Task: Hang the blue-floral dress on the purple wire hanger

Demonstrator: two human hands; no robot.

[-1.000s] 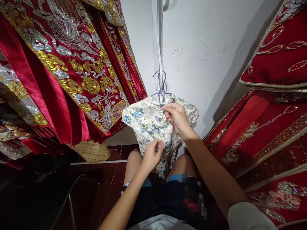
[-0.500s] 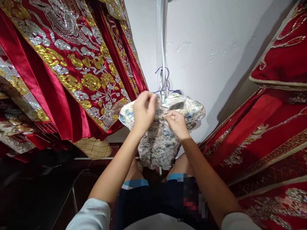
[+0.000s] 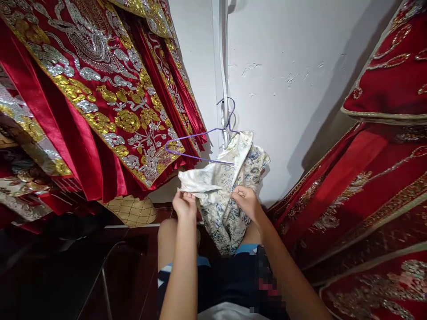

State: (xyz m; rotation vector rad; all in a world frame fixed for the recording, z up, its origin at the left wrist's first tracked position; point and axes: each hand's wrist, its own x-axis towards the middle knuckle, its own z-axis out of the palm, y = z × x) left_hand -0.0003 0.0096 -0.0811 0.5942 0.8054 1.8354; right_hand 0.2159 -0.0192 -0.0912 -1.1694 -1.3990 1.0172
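Mid-frame, the left hand (image 3: pixel 185 205) and right hand (image 3: pixel 247 202) pinch a floral blouse (image 3: pixel 218 211), apparently unhanging it; the purple hanger's (image 3: pixel 207 132) covered end needs freeing.

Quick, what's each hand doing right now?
Left hand: closed, holding the flowery shirt by its loose side.
Right hand: closed, pinching the shirt's front.

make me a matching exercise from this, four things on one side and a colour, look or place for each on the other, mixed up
1. hanger
2. garment
3. left hand
4. right hand

A. pinching the garment near its middle
B. pale, with a blue floral print
C. holding the garment below the hanger's bare end
D. purple

Pairs: 1-D, 2-B, 3-C, 4-A
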